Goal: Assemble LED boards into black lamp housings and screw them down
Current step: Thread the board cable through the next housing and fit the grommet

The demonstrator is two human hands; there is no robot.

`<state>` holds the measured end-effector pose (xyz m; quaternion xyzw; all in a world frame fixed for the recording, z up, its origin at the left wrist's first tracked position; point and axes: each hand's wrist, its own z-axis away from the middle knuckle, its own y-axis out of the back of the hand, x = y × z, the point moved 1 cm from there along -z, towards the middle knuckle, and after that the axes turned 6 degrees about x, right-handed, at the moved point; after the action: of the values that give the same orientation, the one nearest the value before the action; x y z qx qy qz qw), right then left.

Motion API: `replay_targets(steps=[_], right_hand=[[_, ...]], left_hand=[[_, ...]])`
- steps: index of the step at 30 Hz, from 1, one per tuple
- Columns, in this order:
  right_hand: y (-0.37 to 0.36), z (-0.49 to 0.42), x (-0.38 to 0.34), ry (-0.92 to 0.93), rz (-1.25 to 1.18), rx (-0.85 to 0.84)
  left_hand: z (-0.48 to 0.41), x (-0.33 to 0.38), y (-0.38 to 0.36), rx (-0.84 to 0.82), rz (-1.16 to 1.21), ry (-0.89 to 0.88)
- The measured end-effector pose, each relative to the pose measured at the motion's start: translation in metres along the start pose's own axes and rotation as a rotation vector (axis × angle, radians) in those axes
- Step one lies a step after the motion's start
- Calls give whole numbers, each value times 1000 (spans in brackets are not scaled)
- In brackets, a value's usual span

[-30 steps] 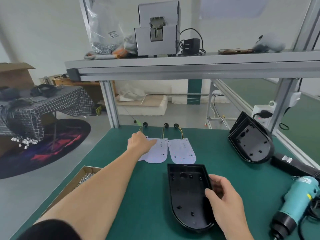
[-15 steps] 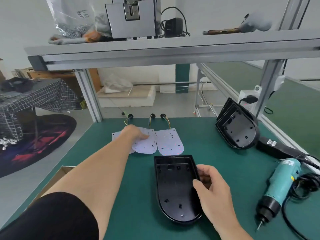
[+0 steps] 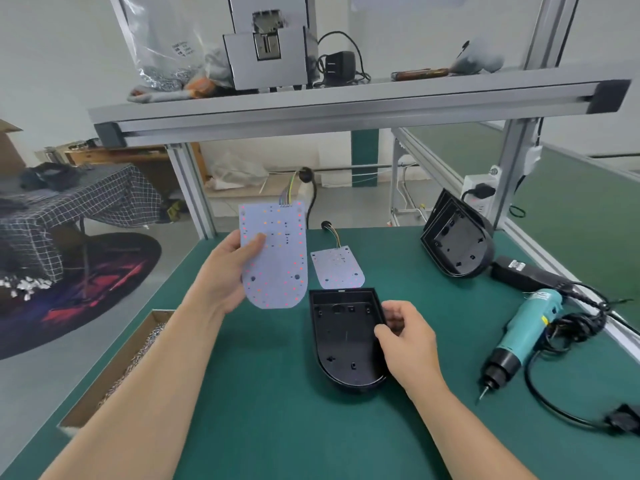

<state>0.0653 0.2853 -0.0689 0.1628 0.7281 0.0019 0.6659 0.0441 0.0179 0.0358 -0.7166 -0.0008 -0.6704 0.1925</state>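
White LED board [image 3: 275, 258] lifted, dangling wires, second board [image 3: 337, 268] flat on mat, open black housing [image 3: 346, 337] just before it

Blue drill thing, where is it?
In the head view, the blue drill lies on the green table at the right, beyond the right hand.

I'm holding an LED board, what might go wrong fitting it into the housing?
The left hand pinches the LED board by one edge, so it may tilt or slip. Its wire tail trails loose and might get trapped underneath. The right hand curls over the black lamp housing rim, possibly blocking seating.
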Motion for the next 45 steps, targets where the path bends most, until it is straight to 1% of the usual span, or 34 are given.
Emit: replay_targets(steps=[2, 7, 10, 13, 15, 17, 18, 20, 21, 22, 24, 26, 27, 28, 29, 30, 31, 32, 34, 35, 36, 37, 39, 40, 41, 42, 43, 45], right_hand=[[0, 1, -1, 9, 4, -1], [3, 5, -7, 18, 11, 1], [6, 7, -6, -4, 19, 9], [7, 10, -7, -19, 57, -7], [5, 11, -12, 35, 210, 18], [1, 13, -31, 199, 302, 35], [-4, 14, -43, 313, 299, -8], [-19, 17, -67, 522, 379, -174], [-28, 19, -77, 595, 450, -244], [-37, 21, -85, 627, 489, -295], [-52, 23, -98, 573, 431, -357], [-59, 19, -106, 480, 341, -346], [-60, 16, -108, 439, 318, -333], [-61, 13, -110, 408, 300, -333], [-63, 11, -112, 399, 295, -349], [-65, 11, -114, 412, 303, -386], [-69, 13, -116, 448, 322, -445], [-75, 16, -115, 497, 345, -525], [-83, 27, -107, 562, 410, -678], [-86, 32, -101, 585, 444, -726], [-87, 35, -96, 624, 467, -733], [-87, 37, -94, 667, 461, -689], [-80, 36, -98, 687, 349, -522], [-73, 33, -106, 654, 235, -425], [-64, 27, -116, 601, 104, -334], [-54, 19, -126, 542, -19, -258], [-43, 10, -137, 488, -118, -200], [-20, -11, -156, 423, -249, -109]], left_hand=[[34, 12, 5, -63, 55, -43], [106, 53, 5, -213, 93, -192], [131, 80, -1, -281, 73, -299], [147, 105, -11, -380, 151, -396], [154, 119, -17, -445, 191, -456], [160, 131, -28, -522, 207, -487], [161, 134, -35, -537, 216, -489], [164, 133, -47, -537, 279, -428], [165, 132, -52, -529, 314, -397], [165, 131, -58, -513, 337, -373], [166, 135, -64, -495, 374, -349], [169, 147, -69, -535, 489, -334], [171, 155, -72, -579, 536, -348], [175, 164, -75, -613, 524, -398], [179, 173, -78, -627, 462, -461], [182, 180, -80, -676, 429, -503], [184, 185, -81, -729, 434, -477], [184, 187, -83, -741, 457, -428], [182, 186, -83, -713, 521, -318], [180, 185, -82, -689, 526, -313], [175, 182, -79, -685, 543, -324], [174, 181, -76, -682, 587, -306], [169, 178, -62, -657, 695, -236], [165, 173, -55, -610, 740, -199], [161, 169, -49, -596, 782, -152], [156, 160, -42, -550, 777, -130], [154, 152, -36, -469, 743, -84], [144, 125, -25, -198, 600, -14]])
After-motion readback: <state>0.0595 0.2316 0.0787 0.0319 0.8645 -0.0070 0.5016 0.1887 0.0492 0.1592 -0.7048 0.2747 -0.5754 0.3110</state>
